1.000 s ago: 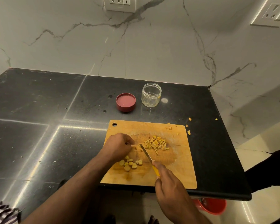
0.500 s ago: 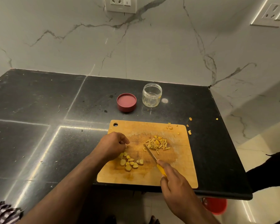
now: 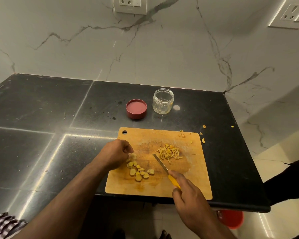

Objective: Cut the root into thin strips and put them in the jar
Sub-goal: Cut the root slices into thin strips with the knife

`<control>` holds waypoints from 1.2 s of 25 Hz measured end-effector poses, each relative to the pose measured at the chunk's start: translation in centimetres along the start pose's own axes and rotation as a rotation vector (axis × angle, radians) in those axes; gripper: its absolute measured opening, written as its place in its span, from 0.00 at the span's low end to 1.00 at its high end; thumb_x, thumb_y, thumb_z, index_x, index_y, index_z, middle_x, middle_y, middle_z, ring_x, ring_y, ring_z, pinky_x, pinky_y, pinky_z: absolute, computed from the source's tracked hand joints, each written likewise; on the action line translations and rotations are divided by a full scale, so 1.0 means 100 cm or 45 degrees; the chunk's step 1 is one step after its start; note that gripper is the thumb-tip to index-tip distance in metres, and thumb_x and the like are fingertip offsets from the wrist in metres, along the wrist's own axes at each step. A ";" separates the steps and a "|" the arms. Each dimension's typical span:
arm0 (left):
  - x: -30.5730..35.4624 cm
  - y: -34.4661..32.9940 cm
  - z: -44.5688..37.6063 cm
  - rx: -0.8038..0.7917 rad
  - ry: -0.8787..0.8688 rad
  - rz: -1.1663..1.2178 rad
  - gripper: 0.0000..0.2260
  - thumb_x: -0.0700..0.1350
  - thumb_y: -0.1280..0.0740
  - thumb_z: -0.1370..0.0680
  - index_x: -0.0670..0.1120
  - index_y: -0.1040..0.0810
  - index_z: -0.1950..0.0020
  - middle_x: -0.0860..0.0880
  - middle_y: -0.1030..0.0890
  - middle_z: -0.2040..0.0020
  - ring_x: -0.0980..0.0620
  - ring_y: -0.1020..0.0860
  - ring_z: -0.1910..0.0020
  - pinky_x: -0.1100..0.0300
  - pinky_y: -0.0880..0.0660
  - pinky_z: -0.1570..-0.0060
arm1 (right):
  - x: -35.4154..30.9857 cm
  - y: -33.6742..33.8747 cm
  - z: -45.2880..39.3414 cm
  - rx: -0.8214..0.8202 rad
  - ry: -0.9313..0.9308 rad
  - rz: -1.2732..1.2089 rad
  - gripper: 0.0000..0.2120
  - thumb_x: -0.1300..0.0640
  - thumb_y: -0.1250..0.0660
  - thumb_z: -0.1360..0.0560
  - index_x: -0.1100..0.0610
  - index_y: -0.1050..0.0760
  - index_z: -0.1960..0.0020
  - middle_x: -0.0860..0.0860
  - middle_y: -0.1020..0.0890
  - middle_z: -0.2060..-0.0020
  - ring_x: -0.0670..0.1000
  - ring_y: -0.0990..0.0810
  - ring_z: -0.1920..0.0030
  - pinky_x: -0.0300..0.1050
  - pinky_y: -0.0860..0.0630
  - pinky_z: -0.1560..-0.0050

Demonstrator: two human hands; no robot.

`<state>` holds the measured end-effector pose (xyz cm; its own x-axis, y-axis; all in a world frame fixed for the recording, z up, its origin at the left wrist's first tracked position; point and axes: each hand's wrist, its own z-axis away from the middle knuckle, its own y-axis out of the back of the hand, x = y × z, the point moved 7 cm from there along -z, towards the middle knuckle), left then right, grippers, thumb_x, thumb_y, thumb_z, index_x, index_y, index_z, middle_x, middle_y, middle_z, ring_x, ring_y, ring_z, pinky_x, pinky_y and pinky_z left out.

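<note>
Root slices (image 3: 140, 171) lie on the cutting board (image 3: 193, 187) just beneath the left hand (image 3: 115, 153), whose curled fingers pinch one slice, nearer them than the right hand (image 3: 188, 192) clamped on the knife (image 3: 164, 167).

Wood board (image 3: 162, 187), glossy stone counter (image 3: 41, 109), clear jar (image 3: 163, 103).

From my feed I see a black polished surface (image 3: 41, 118) with pale seam lines, set against a white marble wall (image 3: 162, 49) veined in grey. A socket plate (image 3: 130, 5) sits on the wall at twelve o'clock, a second socket plate (image 3: 291, 15) at two o'clock. Below the surface edge, at five o'clock, a red bucket (image 3: 231, 219) stands on the pale floor (image 3: 283, 221). Checked cloth (image 3: 2, 225) shows at seven o'clock.
</note>
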<state>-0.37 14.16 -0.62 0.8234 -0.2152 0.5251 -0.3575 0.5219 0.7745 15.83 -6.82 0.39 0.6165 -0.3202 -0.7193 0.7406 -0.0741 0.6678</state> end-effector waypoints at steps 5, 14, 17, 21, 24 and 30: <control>-0.005 -0.002 0.002 -0.025 0.020 -0.033 0.09 0.40 0.29 0.23 0.53 0.19 0.47 0.53 0.20 0.52 0.55 0.22 0.53 0.66 0.29 0.63 | 0.000 0.000 0.000 -0.004 0.007 -0.010 0.21 0.55 0.44 0.18 0.41 0.38 0.26 0.39 0.29 0.37 0.41 0.28 0.40 0.40 0.28 0.41; -0.005 -0.005 0.006 -0.113 0.018 -0.016 0.09 0.39 0.28 0.23 0.54 0.18 0.52 0.54 0.19 0.53 0.57 0.22 0.53 0.66 0.27 0.61 | 0.002 -0.006 0.003 -0.012 0.021 -0.029 0.21 0.54 0.44 0.18 0.40 0.38 0.27 0.39 0.28 0.37 0.40 0.27 0.40 0.38 0.27 0.42; -0.003 -0.005 0.007 -0.118 0.015 -0.028 0.09 0.38 0.28 0.23 0.53 0.19 0.54 0.53 0.19 0.53 0.56 0.22 0.53 0.66 0.28 0.62 | 0.002 -0.007 0.003 -0.014 0.028 -0.036 0.21 0.54 0.44 0.18 0.40 0.38 0.27 0.38 0.28 0.37 0.39 0.27 0.41 0.36 0.28 0.43; 0.000 -0.002 0.011 -0.131 0.014 -0.018 0.08 0.37 0.30 0.23 0.51 0.21 0.54 0.52 0.20 0.53 0.56 0.23 0.54 0.67 0.31 0.64 | 0.002 -0.007 0.003 -0.017 0.027 -0.032 0.21 0.54 0.44 0.18 0.40 0.38 0.26 0.38 0.28 0.36 0.40 0.27 0.39 0.39 0.27 0.41; 0.007 0.003 0.012 -0.110 -0.009 0.062 0.07 0.37 0.31 0.23 0.50 0.21 0.53 0.51 0.20 0.56 0.56 0.23 0.58 0.65 0.31 0.64 | 0.004 -0.006 0.002 -0.007 0.005 -0.009 0.22 0.54 0.44 0.18 0.41 0.38 0.26 0.40 0.28 0.35 0.41 0.28 0.39 0.39 0.28 0.40; 0.029 -0.007 0.010 -0.052 -0.073 0.208 0.08 0.37 0.32 0.22 0.51 0.20 0.52 0.52 0.20 0.54 0.56 0.23 0.57 0.65 0.30 0.65 | 0.006 0.005 0.002 0.080 -0.044 -0.006 0.21 0.55 0.43 0.18 0.41 0.38 0.26 0.38 0.30 0.38 0.39 0.29 0.40 0.34 0.30 0.40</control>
<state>1.84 12.35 0.74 0.7289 -0.1712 0.6629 -0.4651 0.5868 0.6629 16.50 -7.23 0.29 0.6025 -0.3520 -0.7163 0.7248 -0.1343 0.6757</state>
